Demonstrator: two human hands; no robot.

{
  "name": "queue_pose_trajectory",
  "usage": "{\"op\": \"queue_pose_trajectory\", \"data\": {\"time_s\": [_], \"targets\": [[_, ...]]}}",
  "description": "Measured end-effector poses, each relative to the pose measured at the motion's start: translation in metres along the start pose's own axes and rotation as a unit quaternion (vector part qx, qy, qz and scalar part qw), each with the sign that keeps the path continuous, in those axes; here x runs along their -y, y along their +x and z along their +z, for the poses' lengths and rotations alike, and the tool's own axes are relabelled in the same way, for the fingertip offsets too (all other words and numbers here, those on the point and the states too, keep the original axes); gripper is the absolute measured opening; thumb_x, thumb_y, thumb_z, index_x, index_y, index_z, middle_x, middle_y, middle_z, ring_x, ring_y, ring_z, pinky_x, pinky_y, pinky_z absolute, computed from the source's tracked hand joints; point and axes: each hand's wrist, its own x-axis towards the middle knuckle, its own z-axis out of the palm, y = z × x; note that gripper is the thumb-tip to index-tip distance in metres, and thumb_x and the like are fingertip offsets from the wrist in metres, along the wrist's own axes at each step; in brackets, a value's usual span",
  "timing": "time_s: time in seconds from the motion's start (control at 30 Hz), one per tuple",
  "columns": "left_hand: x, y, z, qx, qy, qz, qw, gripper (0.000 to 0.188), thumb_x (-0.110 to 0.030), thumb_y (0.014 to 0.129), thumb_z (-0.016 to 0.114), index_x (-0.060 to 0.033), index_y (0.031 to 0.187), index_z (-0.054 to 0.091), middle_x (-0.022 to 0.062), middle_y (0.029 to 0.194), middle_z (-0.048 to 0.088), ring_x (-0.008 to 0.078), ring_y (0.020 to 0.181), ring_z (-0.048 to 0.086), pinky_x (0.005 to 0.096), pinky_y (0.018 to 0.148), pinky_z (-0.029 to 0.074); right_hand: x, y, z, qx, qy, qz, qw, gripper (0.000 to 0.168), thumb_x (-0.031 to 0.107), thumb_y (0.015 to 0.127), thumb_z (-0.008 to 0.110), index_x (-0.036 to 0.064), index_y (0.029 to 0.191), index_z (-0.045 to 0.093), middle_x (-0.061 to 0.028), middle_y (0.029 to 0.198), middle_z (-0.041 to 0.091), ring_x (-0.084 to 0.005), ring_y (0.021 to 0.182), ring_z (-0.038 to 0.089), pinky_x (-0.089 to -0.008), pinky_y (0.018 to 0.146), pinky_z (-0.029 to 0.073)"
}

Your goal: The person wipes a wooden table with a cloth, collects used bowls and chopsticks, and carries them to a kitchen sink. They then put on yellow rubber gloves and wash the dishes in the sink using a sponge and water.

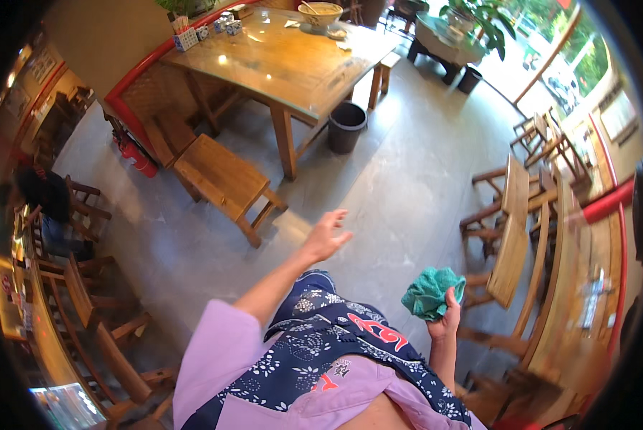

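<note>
My right hand (pixel 447 317) grips a crumpled green cloth (pixel 431 294) at the right side of my body, thumb pressed against its edge. Nothing is in my left hand (pixel 326 236), which reaches forward over the floor with its fingers apart. Ahead of it stands a wooden bench (pixel 224 172), not touched by the hand. Beyond the bench, a wooden table (pixel 278 59) carries a large bowl (pixel 320 12) with a utensil in it and a small dish (pixel 336 34) near its far end. I wear a dark blue patterned apron (pixel 300 349).
A dark bin (pixel 347 128) stands by the table's right leg. Benches (pixel 506 258) and a long table (pixel 558 301) line the right side. At left are a red fire extinguisher (pixel 137 160), more chairs (pixel 79 290) and a seated person (pixel 44 199). Grey floor (pixel 396 204) stretches ahead.
</note>
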Motion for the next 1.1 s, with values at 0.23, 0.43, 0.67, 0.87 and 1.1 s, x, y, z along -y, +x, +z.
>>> {"op": "queue_pose_trajectory", "data": {"time_s": [0.23,0.43,0.67,0.87,1.1], "targets": [[0.023,0.258,-0.089,-0.258,0.039,0.062,0.963,0.024,-0.008,0.081,0.061,-0.0029,0.104,0.057,0.0108,0.092,0.059,0.0194,0.083,0.059,0.0304,0.074,0.048,0.113,0.291,0.235,0.164,-0.045,-0.041,0.985,0.039,0.033,0.094,0.046,0.007,0.124,0.046,-0.0103,0.119,0.056,-0.0282,0.106,0.056,-0.0464,0.094,0.044],[0.026,0.542,-0.069,-0.276,-0.020,0.097,0.956,0.026,-0.011,0.081,0.062,-0.0024,0.106,0.058,0.0116,0.103,0.053,0.0226,0.092,0.056,0.0300,0.079,0.047,0.158,0.511,0.378,0.147,-0.109,-0.050,0.982,0.036,0.026,0.095,0.047,0.005,0.123,0.046,-0.0087,0.117,0.055,-0.0238,0.103,0.056,-0.0406,0.091,0.045],[0.064,0.757,-0.070,-0.247,0.204,-0.082,0.944,0.070,-0.031,0.071,0.072,-0.0054,0.129,0.042,0.0259,0.126,0.035,0.0387,0.117,0.037,0.0447,0.099,0.033,0.183,0.739,0.517,0.163,-0.379,-0.235,0.880,0.029,0.023,0.091,0.057,0.005,0.113,0.057,-0.0024,0.100,0.061,-0.0099,0.084,0.057,-0.0264,0.071,0.046],[0.081,0.830,-0.051,-0.354,0.213,-0.211,0.886,0.097,-0.040,0.056,0.080,-0.0067,0.135,0.033,0.0271,0.132,0.027,0.0435,0.124,0.026,0.0508,0.103,0.024,0.175,0.895,0.635,0.460,-0.644,-0.493,0.362,0.036,0.011,0.068,0.069,0.010,0.104,0.064,-0.0156,0.120,0.052,-0.0330,0.110,0.049,-0.0411,0.093,0.040],[0.098,0.871,-0.014,-0.458,0.306,-0.262,0.792,0.058,-0.030,0.067,0.076,-0.0081,0.114,0.052,0.0156,0.117,0.045,0.0361,0.110,0.039,0.0497,0.097,0.029,0.150,1.027,0.815,0.678,-0.496,-0.372,0.395,0.014,0.017,0.065,0.074,0.007,0.069,0.065,-0.0079,0.068,0.062,-0.0246,0.069,0.057,-0.0367,0.066,0.044]]}}
